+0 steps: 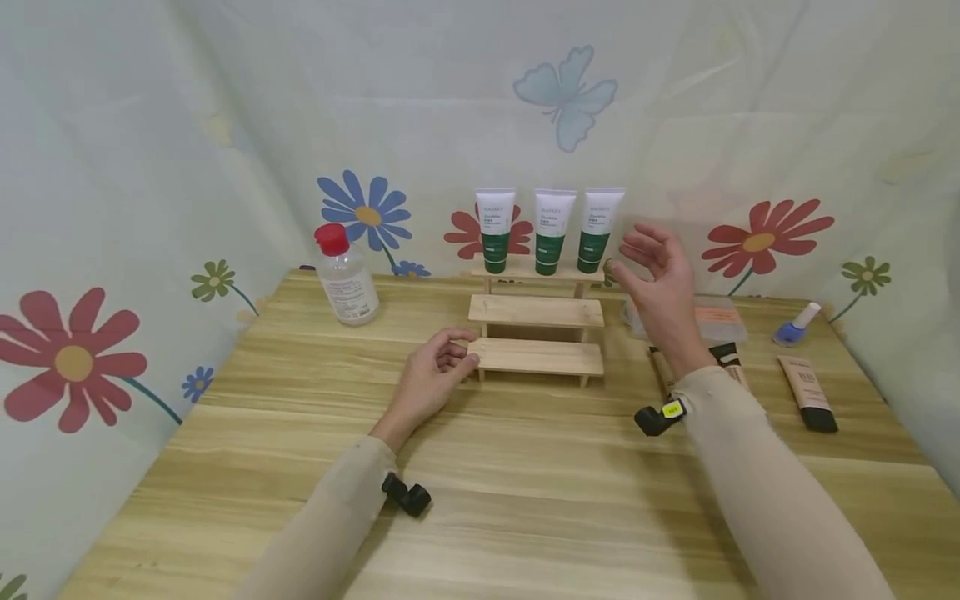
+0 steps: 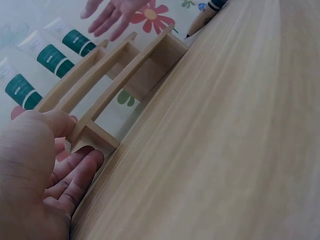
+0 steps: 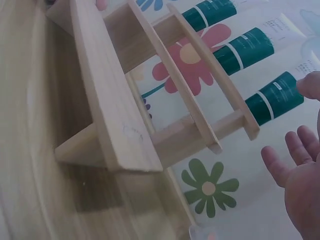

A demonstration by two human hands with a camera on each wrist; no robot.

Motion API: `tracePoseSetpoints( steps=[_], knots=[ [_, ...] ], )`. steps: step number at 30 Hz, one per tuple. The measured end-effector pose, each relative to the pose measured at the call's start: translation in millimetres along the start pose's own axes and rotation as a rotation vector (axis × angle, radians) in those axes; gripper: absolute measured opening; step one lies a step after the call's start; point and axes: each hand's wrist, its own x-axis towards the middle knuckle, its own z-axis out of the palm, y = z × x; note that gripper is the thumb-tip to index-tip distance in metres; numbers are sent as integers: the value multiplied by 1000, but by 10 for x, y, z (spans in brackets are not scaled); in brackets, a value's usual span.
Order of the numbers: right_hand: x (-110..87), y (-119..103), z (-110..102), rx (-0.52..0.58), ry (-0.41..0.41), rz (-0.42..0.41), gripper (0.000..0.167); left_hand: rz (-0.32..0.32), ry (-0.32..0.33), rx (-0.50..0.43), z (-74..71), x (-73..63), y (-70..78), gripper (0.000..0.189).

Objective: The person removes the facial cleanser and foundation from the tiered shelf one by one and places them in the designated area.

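A three-tier wooden display stand point(image 1: 536, 312) stands on the table. My left hand point(image 1: 429, 377) holds the left end of its lowest step, with the thumb point(image 2: 59, 122) at the board and the fingers curled below it. Three white-and-green squeeze tubes stand caps down in a row on the top step: a left tube point(image 1: 495, 232), a middle tube point(image 1: 554, 233) and a right tube point(image 1: 601, 231). My right hand point(image 1: 666, 287) is raised just right of the right tube, its fingers relaxed and apart from it. In the right wrist view, nothing lies in that hand.
A clear bottle point(image 1: 348, 287) with a red cap stands left of the stand. To the right are a blue nail polish bottle point(image 1: 797, 325), a beige tube point(image 1: 807, 392), a flat clear box point(image 1: 723, 318) and more tubes partly behind my right wrist. A flowered curtain point(image 1: 420, 133) hangs behind.
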Motion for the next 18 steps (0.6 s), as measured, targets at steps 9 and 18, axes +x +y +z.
tracePoseSetpoints(
  steps=[9,18],
  knots=[
    [255,73,229,35,6,3,57,1,0,-15,7,5,-12,31],
    [291,88,287,31,9,24,49,8,4,-8,-7,8,-8,32]
  ],
)
